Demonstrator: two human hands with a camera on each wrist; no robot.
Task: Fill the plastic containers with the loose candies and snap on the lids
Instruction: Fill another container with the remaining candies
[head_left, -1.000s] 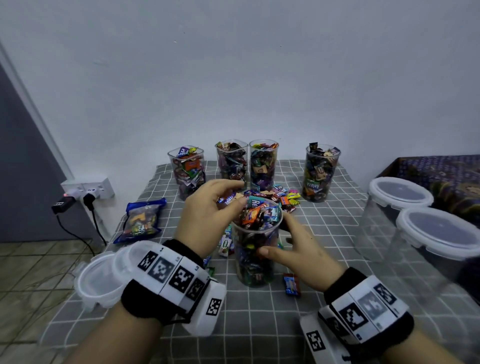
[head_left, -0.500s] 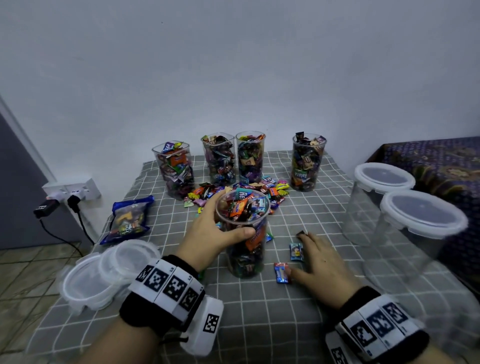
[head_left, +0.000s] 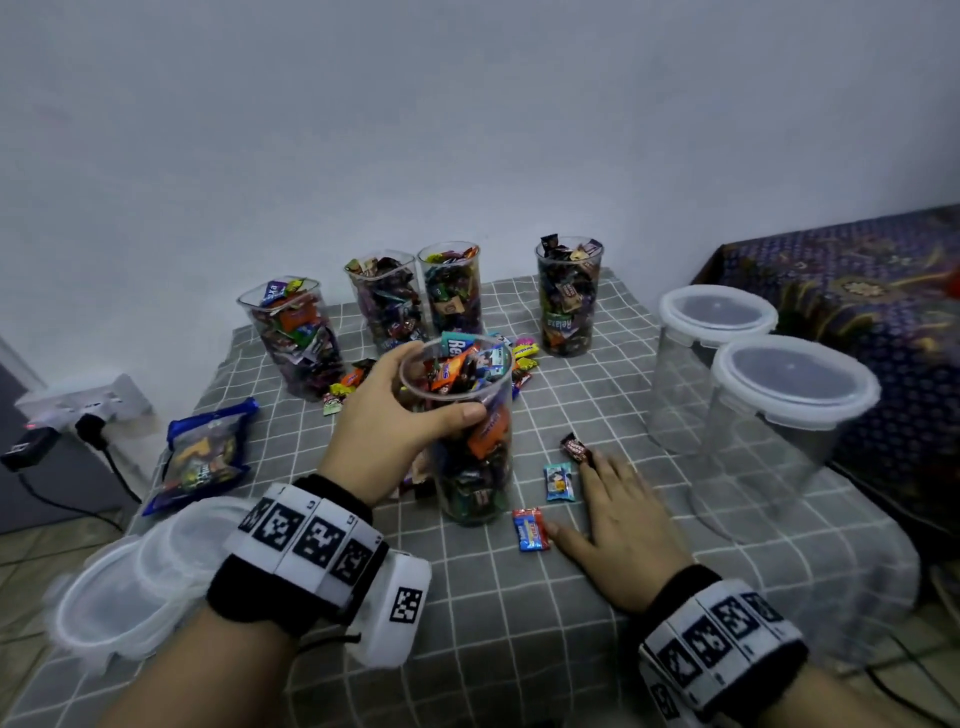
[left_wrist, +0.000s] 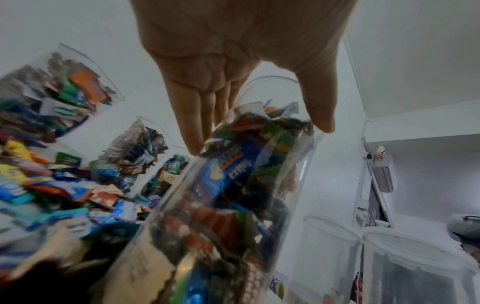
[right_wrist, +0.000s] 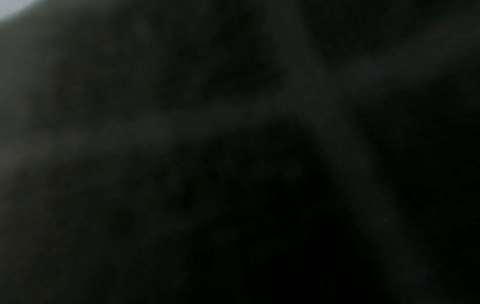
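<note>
My left hand (head_left: 400, 415) grips a tall clear container (head_left: 475, 467) just under its rim, thumb in front and fingers behind. It stands upright on the checked tablecloth (head_left: 519, 613), packed with wrapped candies. The left wrist view shows the same hand (left_wrist: 233, 61) round the container (left_wrist: 233, 195). My right hand (head_left: 618, 509) lies flat on the cloth to the container's right, fingers spread and holding nothing. Three loose candies lie at its fingertips: a red one (head_left: 530, 529), a light blue one (head_left: 559, 482) and a dark one (head_left: 575, 448). The right wrist view is dark.
Several filled lidless containers (head_left: 293, 338) (head_left: 569, 296) stand along the back, with a candy pile (head_left: 519, 358) before them. Two large lidded tubs (head_left: 711, 364) (head_left: 789, 426) stand at the right. Loose lids (head_left: 124, 603) and a blue snack bag (head_left: 205, 457) lie at the left edge.
My right hand left the container's side and came down flat on the cloth beside the loose candies. My left hand moved from the candies on top to grip the container under the rim.
</note>
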